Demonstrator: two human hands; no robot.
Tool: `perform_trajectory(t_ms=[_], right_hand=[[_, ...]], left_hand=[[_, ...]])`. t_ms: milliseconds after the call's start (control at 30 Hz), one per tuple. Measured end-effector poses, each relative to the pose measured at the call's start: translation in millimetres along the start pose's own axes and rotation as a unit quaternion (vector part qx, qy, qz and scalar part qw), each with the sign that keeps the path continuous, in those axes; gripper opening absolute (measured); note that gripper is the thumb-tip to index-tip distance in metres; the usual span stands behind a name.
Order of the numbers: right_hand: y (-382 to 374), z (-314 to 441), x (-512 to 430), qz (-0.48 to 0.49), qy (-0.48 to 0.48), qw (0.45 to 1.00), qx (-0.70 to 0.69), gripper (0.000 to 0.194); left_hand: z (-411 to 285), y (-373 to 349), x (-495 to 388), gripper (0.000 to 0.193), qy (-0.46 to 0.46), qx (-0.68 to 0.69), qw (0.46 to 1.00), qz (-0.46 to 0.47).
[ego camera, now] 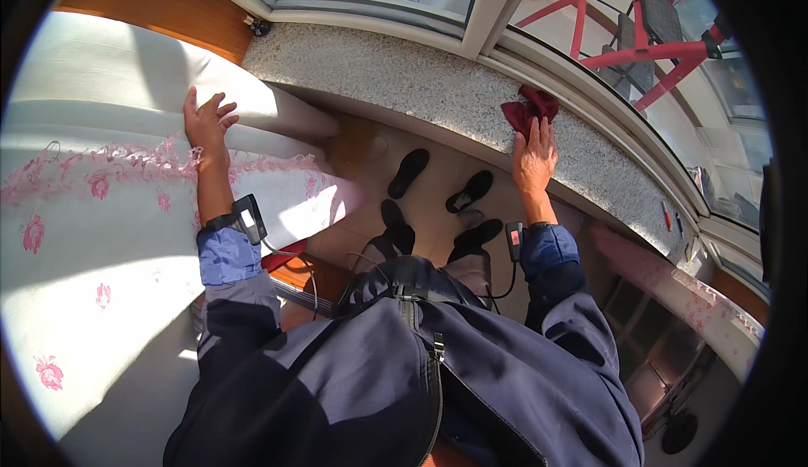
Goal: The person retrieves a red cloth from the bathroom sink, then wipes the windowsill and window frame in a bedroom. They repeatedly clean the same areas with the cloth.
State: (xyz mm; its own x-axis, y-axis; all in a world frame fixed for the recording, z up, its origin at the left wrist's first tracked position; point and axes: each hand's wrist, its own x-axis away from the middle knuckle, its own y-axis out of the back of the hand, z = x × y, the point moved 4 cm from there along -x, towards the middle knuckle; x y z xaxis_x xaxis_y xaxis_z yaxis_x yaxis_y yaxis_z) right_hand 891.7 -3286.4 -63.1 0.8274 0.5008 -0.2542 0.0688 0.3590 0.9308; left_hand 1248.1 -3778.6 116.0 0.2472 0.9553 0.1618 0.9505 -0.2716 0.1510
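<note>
My right hand [535, 158] lies with its fingers stretched forward on a dark red cloth [533, 110], which is bunched on the speckled stone windowsill [391, 79] near the window frame. Whether the fingers grip the cloth or only press on it is not plain. On the other side, my left hand [208, 120] has its fingers apart and holds nothing. It is against a white curtain [139, 214] with pink flowers and a ruffled pink trim.
A red pen [666, 216] and a dark pen-like item [679, 223] lie at the sill's right end. Black slippers [409, 173] are on the floor by my feet. Behind the glass stands a red-framed stepladder [644, 50]. Another pink-patterned curtain [694, 290] hangs at right.
</note>
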Motion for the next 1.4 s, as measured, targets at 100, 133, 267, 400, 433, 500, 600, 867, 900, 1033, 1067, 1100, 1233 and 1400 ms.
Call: perform_trajectory(t_ms=[100, 133, 267, 400, 433, 500, 600, 867, 900, 1033, 1067, 1100, 1233, 1400], right_hand=[[-16.0, 50.8, 4.3, 0.039, 0.006, 0.999, 0.025, 0.061], [-20.8, 66.4, 6.6, 0.044, 0.015, 0.999, 0.022, 0.062], [-38.6, 108.8, 9.6, 0.06, 0.039, 0.997, 0.026, 0.065], [-44.1, 115.4, 7.1, 0.048, 0.043, 0.998, 0.02, 0.065], [-43.9, 113.8, 6.1, 0.045, 0.054, 0.997, 0.024, 0.063], [-42.5, 111.3, 5.5, 0.039, 0.073, 0.997, 0.015, 0.061], [-42.7, 110.5, 3.8, 0.042, 0.066, 0.997, 0.015, 0.058], [-38.9, 148.2, -5.1, 0.107, 0.069, 0.992, -0.016, 0.06], [-36.5, 156.0, -8.8, 0.106, 0.087, 0.99, -0.014, 0.06], [-30.1, 189.2, -27.9, 0.091, 0.132, 0.986, -0.055, 0.06], [-33.3, 198.0, -32.6, 0.107, 0.139, 0.984, -0.038, 0.06], [-34.3, 208.3, -38.0, 0.104, 0.154, 0.982, -0.026, 0.059], [-37.4, 237.3, -49.2, 0.122, 0.226, 0.963, -0.079, 0.058], [-20.9, 218.9, -44.0, 0.174, 0.286, 0.935, -0.116, 0.057]], left_hand=[[-13.7, 67.3, -27.2, 0.082, -0.038, -0.01, 0.999, 0.028], [-12.4, 86.7, -38.7, 0.082, -0.05, -0.023, 0.998, 0.0], [1.2, 148.8, -75.6, 0.088, -0.022, -0.004, 0.991, -0.13], [29.5, 152.7, -77.2, 0.09, -0.015, 0.047, 0.99, -0.134], [35.8, 147.6, -73.8, 0.091, -0.017, 0.069, 0.991, -0.117], [44.0, 136.5, -68.7, 0.089, -0.018, 0.087, 0.992, -0.086], [47.7, 123.1, -70.0, 0.078, 0.012, 0.085, 0.994, -0.074], [32.6, 82.6, -66.2, 0.041, 0.072, 0.126, 0.988, 0.052], [28.1, 76.5, -65.4, 0.039, 0.069, 0.139, 0.986, 0.053], [15.9, 58.9, -54.7, 0.046, 0.065, 0.129, 0.989, 0.014], [16.1, 52.4, -53.1, 0.046, 0.077, 0.126, 0.989, 0.01], [14.5, 49.4, -50.8, 0.044, 0.085, 0.123, 0.989, -0.003], [10.2, 38.1, -43.9, 0.038, 0.101, 0.129, 0.986, -0.018], [7.0, 38.2, -39.5, 0.033, 0.09, 0.167, 0.98, -0.055]])
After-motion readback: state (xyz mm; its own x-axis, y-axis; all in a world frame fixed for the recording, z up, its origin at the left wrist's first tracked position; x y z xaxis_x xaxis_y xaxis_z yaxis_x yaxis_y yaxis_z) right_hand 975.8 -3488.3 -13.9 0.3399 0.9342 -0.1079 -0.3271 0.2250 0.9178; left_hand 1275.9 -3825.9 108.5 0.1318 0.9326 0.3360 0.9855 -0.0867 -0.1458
